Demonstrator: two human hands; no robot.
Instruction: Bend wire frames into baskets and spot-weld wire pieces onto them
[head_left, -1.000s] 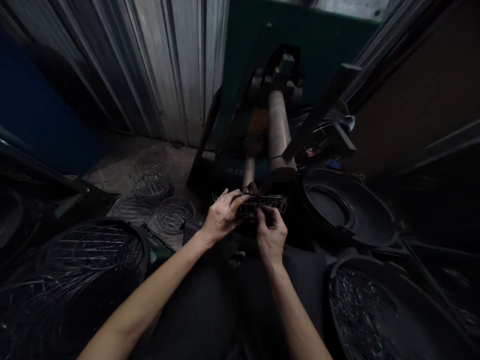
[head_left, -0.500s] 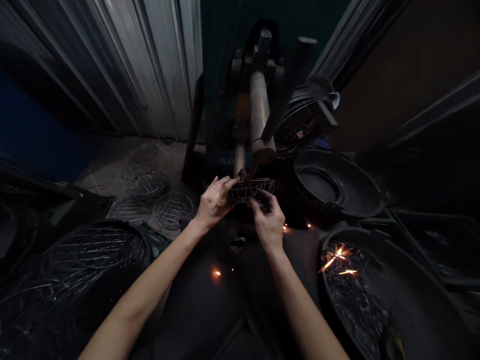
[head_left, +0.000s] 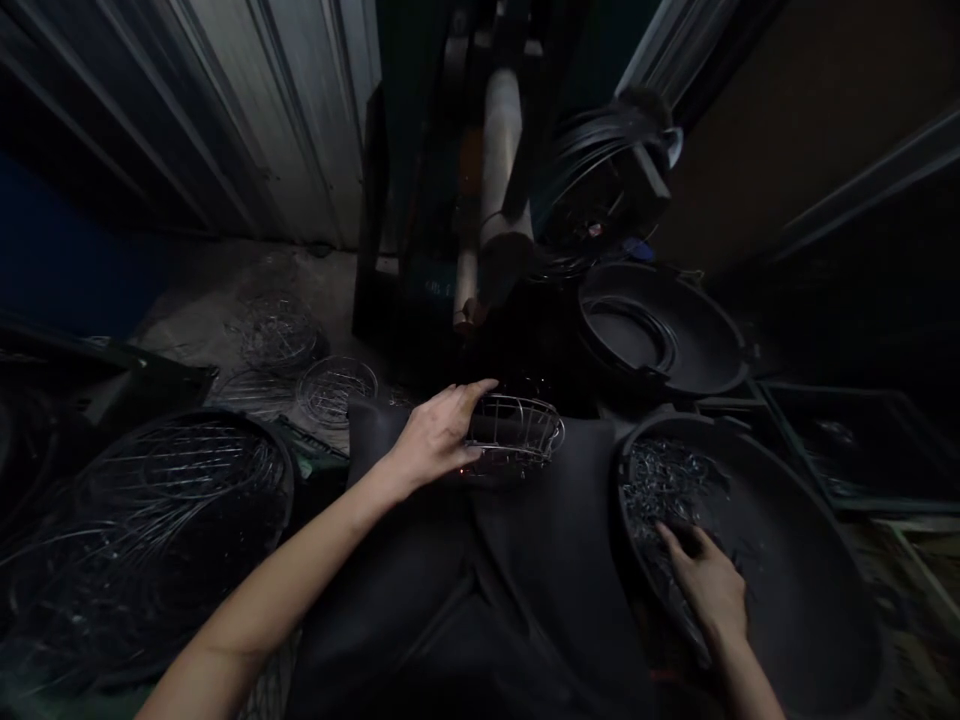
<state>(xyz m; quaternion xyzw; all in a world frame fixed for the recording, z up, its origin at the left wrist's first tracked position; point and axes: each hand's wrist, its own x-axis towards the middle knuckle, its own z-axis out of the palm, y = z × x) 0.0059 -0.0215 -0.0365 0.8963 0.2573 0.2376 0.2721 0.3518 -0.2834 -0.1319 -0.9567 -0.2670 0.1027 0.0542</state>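
Note:
My left hand [head_left: 439,435] grips the left side of a small round wire basket [head_left: 517,425], thumb below and fingers above. The basket is held tilted over the dark apron on my lap [head_left: 525,540]. My right hand [head_left: 709,580] is down in a wide black basin [head_left: 810,570] at the right, thumb and fingers bent at a heap of small metal wire pieces [head_left: 667,490]. The right fingertips are partly hidden in shadow, and whether they hold a piece does not show.
Ahead stands a welding machine with a thick pale cylinder [head_left: 502,130] and a lower electrode [head_left: 465,295]. A second black basin [head_left: 705,340] with wire rings lies back right. At left are a tub of wire grids [head_left: 187,470] and round wire pieces [head_left: 337,390] on the floor.
My left hand has drawn the wire basket down and away from the electrodes. The right hand has let go of it and moved into the right basin. The sparks are gone.

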